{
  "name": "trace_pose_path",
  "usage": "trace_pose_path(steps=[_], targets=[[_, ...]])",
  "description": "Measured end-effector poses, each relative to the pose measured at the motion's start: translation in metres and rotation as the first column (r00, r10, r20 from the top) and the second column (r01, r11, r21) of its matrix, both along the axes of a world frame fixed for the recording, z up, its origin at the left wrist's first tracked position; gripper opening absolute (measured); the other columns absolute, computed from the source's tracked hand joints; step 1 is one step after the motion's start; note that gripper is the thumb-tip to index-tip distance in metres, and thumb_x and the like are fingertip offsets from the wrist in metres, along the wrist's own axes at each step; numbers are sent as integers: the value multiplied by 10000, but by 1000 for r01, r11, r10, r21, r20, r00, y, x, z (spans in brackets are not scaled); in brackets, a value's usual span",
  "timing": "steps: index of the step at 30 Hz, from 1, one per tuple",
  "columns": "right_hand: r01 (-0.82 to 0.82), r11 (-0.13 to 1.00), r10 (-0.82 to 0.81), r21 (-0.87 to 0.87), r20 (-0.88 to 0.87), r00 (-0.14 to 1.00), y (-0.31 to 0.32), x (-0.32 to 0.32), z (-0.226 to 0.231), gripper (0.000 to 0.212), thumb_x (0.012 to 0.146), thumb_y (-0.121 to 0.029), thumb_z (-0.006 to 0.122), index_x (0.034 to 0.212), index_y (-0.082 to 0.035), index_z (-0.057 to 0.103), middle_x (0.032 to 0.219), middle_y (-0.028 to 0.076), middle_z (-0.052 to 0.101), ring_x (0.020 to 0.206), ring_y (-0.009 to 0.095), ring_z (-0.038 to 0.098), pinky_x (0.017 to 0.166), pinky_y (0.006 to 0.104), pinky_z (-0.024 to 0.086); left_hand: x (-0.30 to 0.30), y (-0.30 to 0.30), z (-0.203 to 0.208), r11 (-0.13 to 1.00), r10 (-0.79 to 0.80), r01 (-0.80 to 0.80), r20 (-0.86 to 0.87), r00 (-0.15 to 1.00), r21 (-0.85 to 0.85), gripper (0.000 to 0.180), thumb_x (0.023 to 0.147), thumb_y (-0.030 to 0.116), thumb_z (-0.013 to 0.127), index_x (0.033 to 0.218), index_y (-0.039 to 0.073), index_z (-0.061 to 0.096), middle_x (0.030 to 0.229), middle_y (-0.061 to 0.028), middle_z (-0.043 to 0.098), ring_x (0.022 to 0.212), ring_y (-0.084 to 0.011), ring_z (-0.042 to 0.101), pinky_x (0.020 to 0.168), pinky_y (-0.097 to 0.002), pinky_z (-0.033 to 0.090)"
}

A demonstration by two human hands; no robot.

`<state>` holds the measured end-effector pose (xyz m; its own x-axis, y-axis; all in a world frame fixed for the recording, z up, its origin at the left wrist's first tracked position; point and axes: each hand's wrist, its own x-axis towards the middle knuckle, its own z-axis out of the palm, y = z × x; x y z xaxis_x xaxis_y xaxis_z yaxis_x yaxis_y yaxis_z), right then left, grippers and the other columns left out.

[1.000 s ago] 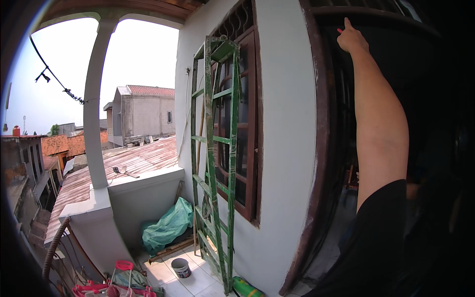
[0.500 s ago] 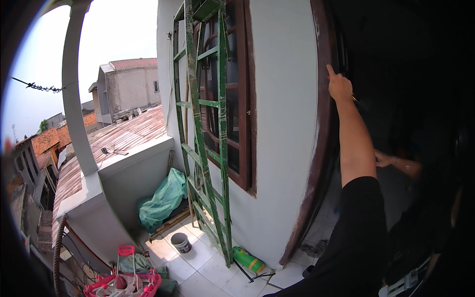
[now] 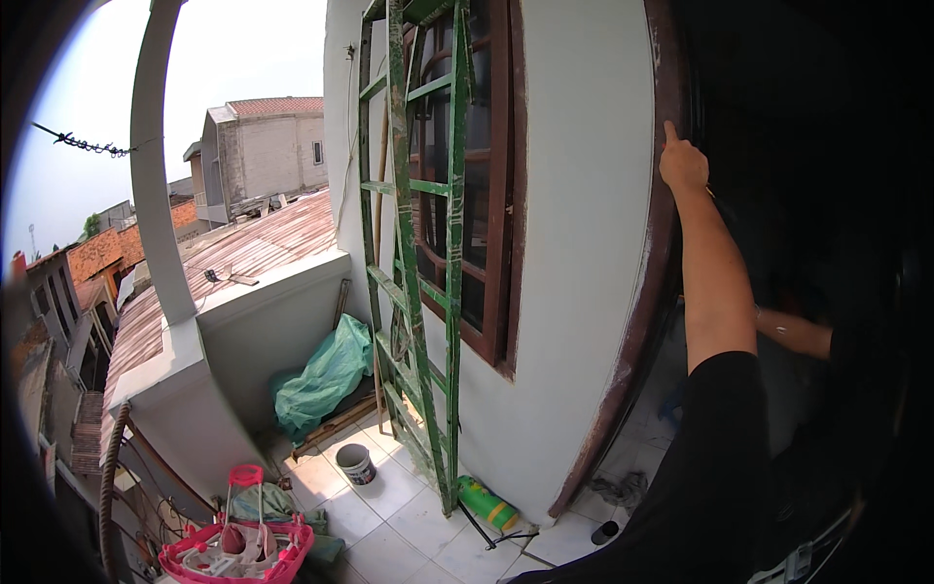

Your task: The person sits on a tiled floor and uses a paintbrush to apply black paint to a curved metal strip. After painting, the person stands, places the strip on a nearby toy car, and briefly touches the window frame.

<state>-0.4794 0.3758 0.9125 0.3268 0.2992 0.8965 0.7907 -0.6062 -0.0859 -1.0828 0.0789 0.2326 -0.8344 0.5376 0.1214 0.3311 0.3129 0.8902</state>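
My left hand (image 3: 685,165) is raised at the dark brown door frame (image 3: 667,92), its index finger stretched up along the worn wood. The other fingers are curled, and whatever they may hold is hidden. Behind my left forearm (image 3: 718,273), my right forearm (image 3: 796,333) comes in from the right in the dark doorway. My right hand is covered by the left arm, so its fingers cannot be seen.
A paint-spattered green stepladder (image 3: 457,224) stands before the barred window (image 3: 501,195). On the tiles are a grey bucket (image 3: 356,467), green cylinder (image 3: 489,503), black cup-like object (image 3: 604,532) and pink plastic frame (image 3: 175,555). Green sheeting (image 3: 326,380) lies by the low wall (image 3: 243,311).
The view has shifted, so the scene sits further right. My left hand stays at the door frame. My right hand, partly visible before, is now behind the left forearm.
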Motion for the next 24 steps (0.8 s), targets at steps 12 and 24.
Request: trace_pose_path(steps=[12, 24], targets=[[-252, 910, 184, -329, -226, 957, 209, -193, -73, 578, 887, -101, 438, 1442, -78, 277, 1104, 137, 645, 962, 276, 649, 800, 376, 538, -47, -54, -88, 972, 190, -201, 97, 977, 121, 254, 853, 113, 584, 1055, -39, 608, 983, -202, 647, 923, -318, 606, 827, -364, 464], [2, 877, -22, -481, -38, 999, 308, -166, -154, 579, 866, -151, 540, 1414, -136, 354, 999, 111, 684, 777, 307, 676, 471, 435, 501, -11, -36, 44, 923, 247, -236, -2, 969, -303, 295, 830, 215, 623, 971, -44, 629, 923, -222, 652, 860, -365, 610, 771, -408, 464]])
